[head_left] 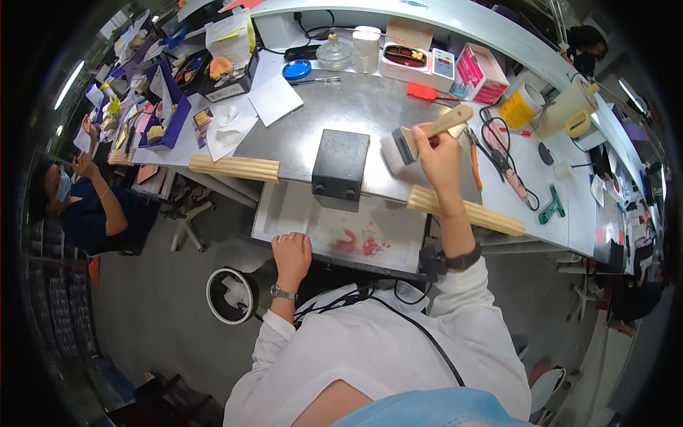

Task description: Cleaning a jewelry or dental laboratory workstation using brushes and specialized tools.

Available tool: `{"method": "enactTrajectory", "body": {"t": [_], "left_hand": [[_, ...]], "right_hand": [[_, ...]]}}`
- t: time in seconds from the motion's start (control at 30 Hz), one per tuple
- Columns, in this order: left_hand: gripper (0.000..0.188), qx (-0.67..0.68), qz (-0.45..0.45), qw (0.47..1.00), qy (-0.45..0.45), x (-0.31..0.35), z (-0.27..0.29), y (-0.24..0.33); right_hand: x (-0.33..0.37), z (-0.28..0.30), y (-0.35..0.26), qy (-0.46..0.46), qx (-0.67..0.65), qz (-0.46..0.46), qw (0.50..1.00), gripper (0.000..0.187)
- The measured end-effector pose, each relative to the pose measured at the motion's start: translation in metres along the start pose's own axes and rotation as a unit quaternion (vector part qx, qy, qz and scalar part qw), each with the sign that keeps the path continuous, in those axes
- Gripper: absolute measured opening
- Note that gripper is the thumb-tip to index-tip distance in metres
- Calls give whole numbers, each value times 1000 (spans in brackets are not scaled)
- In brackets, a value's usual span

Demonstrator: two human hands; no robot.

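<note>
My right hand (441,160) is closed round a wide flat brush (452,121) with a wooden handle. Its pale bristles (395,153) touch or hover just over the metal bench top (299,142), smeared by motion. My left hand (292,252) lies with curled fingers over the front edge of the open white drawer (274,213). Pink-red scraps (370,245) lie scattered inside that drawer. Between my hands, a dark metal block (341,160) with two knobs stands at the bench edge, partly overhanging the drawer.
Ridged wooden rests (235,169) jut from the bench on both sides. Orange-handled pliers (475,160) and a corded pink tool (509,171) lie at right. A glass burner (334,53) stands behind. A bin (229,295) is below left. Another person (99,206) sits at far left.
</note>
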State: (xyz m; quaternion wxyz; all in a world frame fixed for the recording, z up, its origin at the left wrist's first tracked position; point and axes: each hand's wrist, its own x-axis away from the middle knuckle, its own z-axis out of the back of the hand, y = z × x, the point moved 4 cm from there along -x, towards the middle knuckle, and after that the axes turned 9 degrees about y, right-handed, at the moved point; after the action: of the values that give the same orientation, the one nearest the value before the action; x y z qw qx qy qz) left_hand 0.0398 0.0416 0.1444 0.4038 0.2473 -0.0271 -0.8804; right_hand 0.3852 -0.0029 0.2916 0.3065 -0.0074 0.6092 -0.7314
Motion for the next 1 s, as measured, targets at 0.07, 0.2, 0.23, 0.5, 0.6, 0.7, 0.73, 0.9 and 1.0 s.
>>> {"method": "enactTrajectory", "body": {"t": [0.07, 0.2, 0.23, 0.5, 0.6, 0.7, 0.73, 0.9, 1.0], "left_hand": [[18, 5, -2, 1000, 1, -2, -1, 1], [20, 5, 12, 1000, -6, 0, -1, -2], [20, 3, 7, 1000, 0, -1, 0, 0], [19, -2, 17, 1000, -12, -1, -2, -1], [20, -4, 9, 1000, -5, -2, -1, 2], [20, -1, 8, 1000, -6, -1, -3, 0], [20, -2, 13, 1000, -17, 0, -2, -1], [20, -10, 9, 1000, -20, 0, -1, -1], [21, -5, 2, 1000, -24, -3, -4, -2]], "right_hand": [[-4, -10, 12, -12, -22, -13, 1000, 24], [25, -17, 9, -44, -4, -15, 999, 25], [30, -11, 3, -45, -2, -13, 999, 25], [46, 13, -4, -139, -41, -73, 987, 21], [23, 11, -1, -43, -53, -40, 997, 21], [29, -6, 6, -9, -22, 15, 1000, 22], [33, -13, 3, -30, 0, 28, 999, 24], [74, 0, -22, -106, 25, 12, 994, 24], [84, 23, -30, -118, -16, 3, 993, 22]]}}
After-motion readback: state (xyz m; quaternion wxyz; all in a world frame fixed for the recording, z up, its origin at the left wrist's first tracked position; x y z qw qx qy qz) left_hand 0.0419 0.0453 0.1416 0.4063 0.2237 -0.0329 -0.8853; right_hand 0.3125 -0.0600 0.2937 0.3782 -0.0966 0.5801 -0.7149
